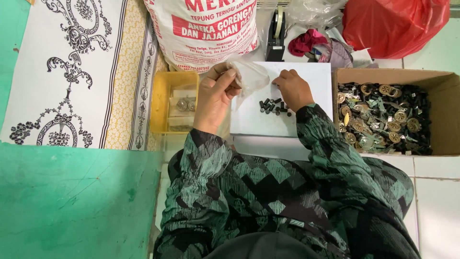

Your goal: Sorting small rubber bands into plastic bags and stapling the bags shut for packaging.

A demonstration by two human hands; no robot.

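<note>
My left hand pinches the mouth of a small clear plastic bag and holds it just above a white board on the floor. On that board lies a small pile of several short black cylindrical parts. My right hand rests on the board just right of the pile, fingers curled down at the parts; whether it holds one is hidden. Both sleeves are green and black patterned.
A cardboard box of black and brass-coloured parts stands at the right. A yellow tray with small filled bags lies at the left. Behind are a large white sack, a tape dispenser and a red plastic bag.
</note>
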